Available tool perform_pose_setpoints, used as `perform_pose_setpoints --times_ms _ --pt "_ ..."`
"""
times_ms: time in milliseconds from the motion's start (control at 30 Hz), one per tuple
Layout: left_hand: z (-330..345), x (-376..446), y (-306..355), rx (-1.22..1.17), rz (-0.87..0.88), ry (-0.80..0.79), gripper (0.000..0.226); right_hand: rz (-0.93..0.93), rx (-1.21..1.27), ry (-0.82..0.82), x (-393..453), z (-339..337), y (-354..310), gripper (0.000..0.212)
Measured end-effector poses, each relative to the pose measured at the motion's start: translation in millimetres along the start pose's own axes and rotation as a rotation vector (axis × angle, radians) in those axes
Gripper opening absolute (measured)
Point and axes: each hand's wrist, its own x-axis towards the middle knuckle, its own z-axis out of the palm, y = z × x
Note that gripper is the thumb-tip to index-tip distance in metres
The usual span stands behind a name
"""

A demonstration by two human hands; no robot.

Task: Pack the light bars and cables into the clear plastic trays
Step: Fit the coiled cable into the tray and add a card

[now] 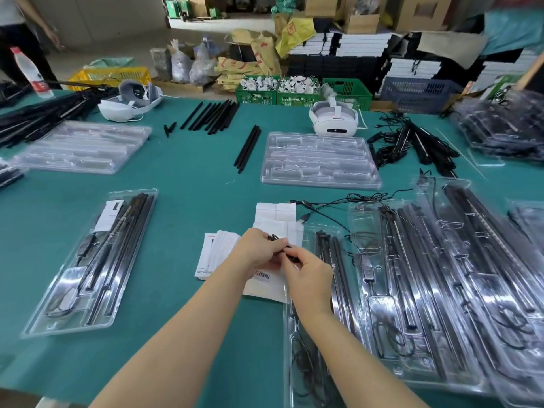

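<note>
Head view: both hands meet over a stack of white paper leaflets (276,231) at the middle of the green tabletop (188,207). Left hand (256,250) and right hand (309,275) each pinch a small black cable (282,245) between fingertips, so each grip is closed on it, apparently bunching or coiling it.

Step in hand, as I judge it: gather the cable into a tight loop before it goes into the clear tray (318,319) just right of the hands, already holding light bars (335,269). Best keep the loop small enough for its pocket (which pocket is meant, I cannot tell) and the plug ends tucked.

Around: a packed tray (91,260) at left; more filled trays (441,275) overlapping at right; two empty trays (318,160) (79,145) farther back; loose black bars (247,148) between them.

In the way: stray cables (338,201) trail across the tabletop beyond the leaflets and could snag. The right forearm overhangs the target tray, hiding part of it.
</note>
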Motion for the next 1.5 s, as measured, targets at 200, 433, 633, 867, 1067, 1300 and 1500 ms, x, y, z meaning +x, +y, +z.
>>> perform_pose_setpoints --times_ms 200,433,633,867,1067,1300,1500 --pt "-7 8 -7 -0.011 -0.048 0.020 0.022 -0.096 -0.407 -0.249 -3 -6 -2 0.026" --pt "-5 10 -4 0.009 -0.046 0.028 0.028 -0.147 -0.600 -0.316 -4 -8 1 0.022" --pt "-6 14 -1 0.164 -0.011 0.037 0.023 -0.132 -0.447 -0.369 -8 -10 5 0.025" --pt "0 19 2 0.387 0.047 0.045 0.029 -0.122 -0.328 -0.408 3 -27 6 0.039" --pt "5 23 1 0.458 0.070 0.096 0.026 -0.172 -0.616 -0.259 5 -33 14 0.051" --pt "5 24 -3 0.409 0.057 0.129 0.029 -0.078 -0.940 -0.416 -1 -25 18 0.098" --pt "1 22 -8 0.125 -0.028 0.090 0.019 -0.035 -0.759 -0.434 4 -27 17 0.095"
